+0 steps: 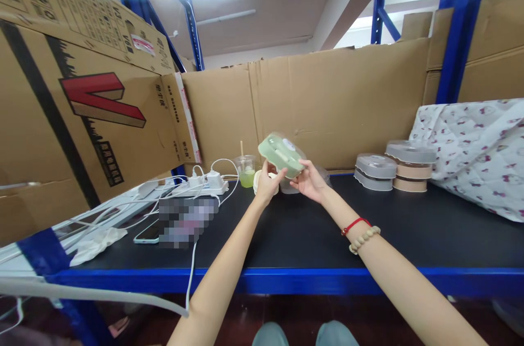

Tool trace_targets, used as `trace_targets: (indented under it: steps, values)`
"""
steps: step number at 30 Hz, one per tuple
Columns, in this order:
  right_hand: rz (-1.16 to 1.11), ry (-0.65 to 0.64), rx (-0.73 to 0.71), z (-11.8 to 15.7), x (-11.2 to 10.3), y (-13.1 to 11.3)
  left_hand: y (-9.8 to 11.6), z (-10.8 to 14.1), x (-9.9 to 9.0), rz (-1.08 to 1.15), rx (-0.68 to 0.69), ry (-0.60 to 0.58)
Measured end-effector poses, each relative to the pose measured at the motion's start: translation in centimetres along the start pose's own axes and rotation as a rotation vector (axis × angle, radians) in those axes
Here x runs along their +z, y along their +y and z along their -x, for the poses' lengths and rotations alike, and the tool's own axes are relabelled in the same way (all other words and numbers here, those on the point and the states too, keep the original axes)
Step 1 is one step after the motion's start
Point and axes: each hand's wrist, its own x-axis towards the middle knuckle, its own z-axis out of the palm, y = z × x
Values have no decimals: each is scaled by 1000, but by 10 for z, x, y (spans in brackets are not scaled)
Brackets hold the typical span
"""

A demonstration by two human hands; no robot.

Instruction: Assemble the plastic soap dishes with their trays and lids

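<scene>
Both hands hold a pale green plastic box (280, 155) with a see-through lid, raised above the black shelf top and tilted. My left hand (268, 182) grips its lower left side, thumb toward the front. At its lower right corner, the fingers of my right hand (309, 179) are closed on the edge. Behind my left hand is a cream-coloured item (257, 182), partly hidden. Something greyish and see-through (290, 188) stands behind the box, mostly covered by my hands. A cup of green drink (246, 174) with a straw is left of the box.
Stacked lidded boxes, grey (374, 172) and peach (411, 168), stand at the right beside a patterned white cloth (475, 155). A power strip (200, 188) with white cables and a phone (147, 232) lie left. Cardboard (339, 100) walls the back; a blue rail (311, 280) edges the front.
</scene>
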Motion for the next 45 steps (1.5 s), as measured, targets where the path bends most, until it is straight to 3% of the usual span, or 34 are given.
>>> trace_targets:
  steps: [2,5,10,15,24,27,30,33,36,39,45]
  values:
    - [110,-83,45,0,1,4,1,2,-1,68,-18,-20]
    - [245,-85,-9,0,-1,7,2,4,0,170,-20,-29]
    - [464,-32,-285,-3,-4,13,4,3,6,399,-99,12]
    - [615,5,-562,-10,-4,24,6,1,7,509,-153,-30]
    - [629,104,-578,-13,-7,21,12,3,8,550,-230,-11]
    - [563,239,-549,-15,-10,17,16,2,6,598,-299,32]
    - [546,479,-625,-16,-19,9,20,0,2,622,-339,118]
    - [728,756,-735,-13,-35,-1,21,-2,-3,614,-381,184]
    - [984,962,-715,-10,-54,-7,18,-4,-6,568,-402,200]
    - [1170,1011,-662,-11,-70,-6,15,-5,-6,534,-410,205]
    - [1405,945,-586,-15,-78,2,16,-5,-6,519,-473,195]
